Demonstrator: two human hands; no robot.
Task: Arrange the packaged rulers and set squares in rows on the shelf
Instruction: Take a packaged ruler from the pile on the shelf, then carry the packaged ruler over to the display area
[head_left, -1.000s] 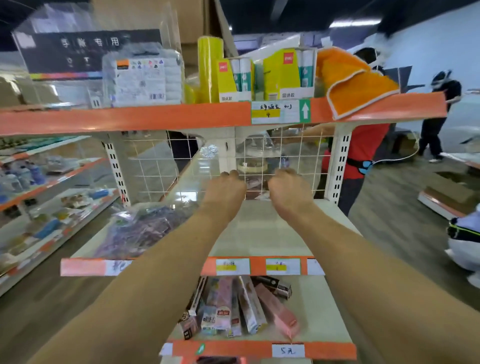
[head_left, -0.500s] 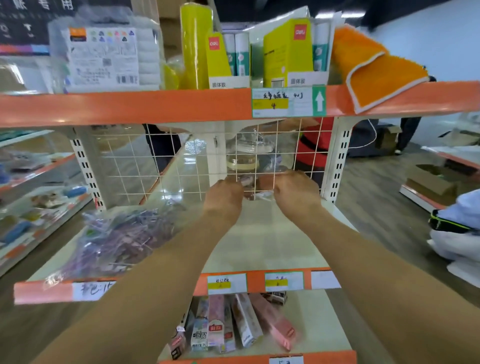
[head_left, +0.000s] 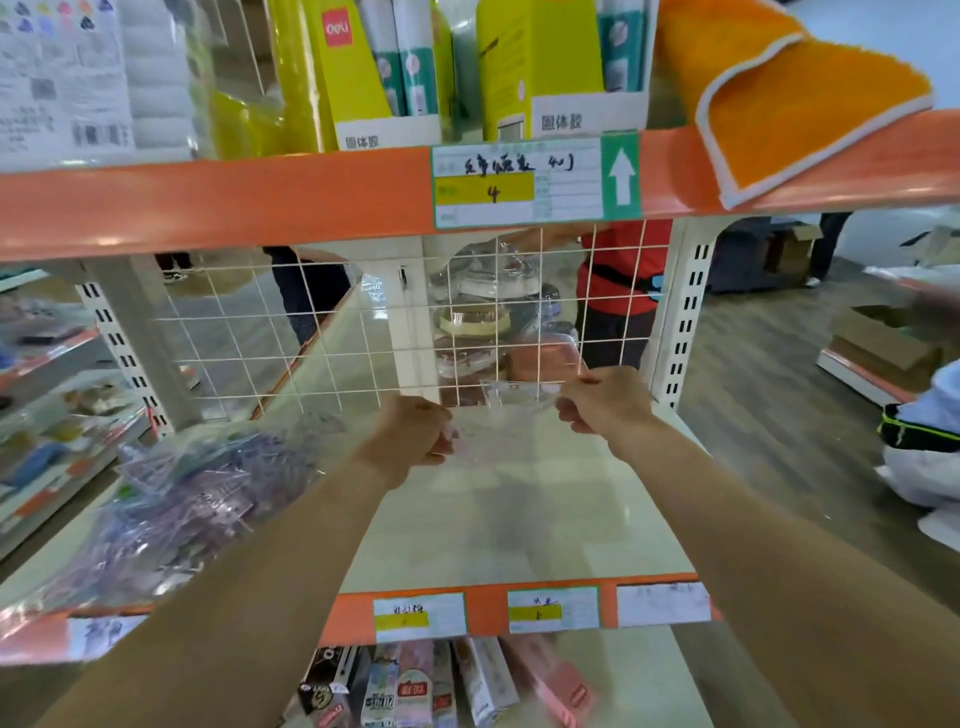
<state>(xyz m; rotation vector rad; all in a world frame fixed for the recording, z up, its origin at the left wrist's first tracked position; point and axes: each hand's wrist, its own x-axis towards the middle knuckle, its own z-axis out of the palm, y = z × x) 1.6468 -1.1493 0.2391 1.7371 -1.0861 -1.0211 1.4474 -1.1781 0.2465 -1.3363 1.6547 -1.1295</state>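
Vs 0.5 s ago: left hand lower and nearer the camera, right hand level with the bottom of the wire grid back, gap between them wider. Clear packet now spread flat between the two, before bunched and barely visible. View closer in, top-shelf goods now cropped at the upper edge.

Left hand: fingers curled round the packet's left edge. Right hand: thumb and fingers pinching its right end. Packet at the rear of the middle shelf, just in front of the grid. Cannot tell whether touching the board. Contents too blurred to call ruler or set square.

Pile of clear packets heaped unsorted on the left part of the same shelf, overhanging its front strip.

Surface: cream board, orange front strip, paper price labels along it.

Top shelf: orange edge, handwritten price tag with a green arrow, yellow Deli glue-stick boxes, white wrapped pack, orange cloth draped over the edge.

Shelf below: boxed goods standing on end.

Room: person in a red top behind the grid, person in white low at right, cardboard boxes beyond, wood-look floor, neighbouring shelves at left.
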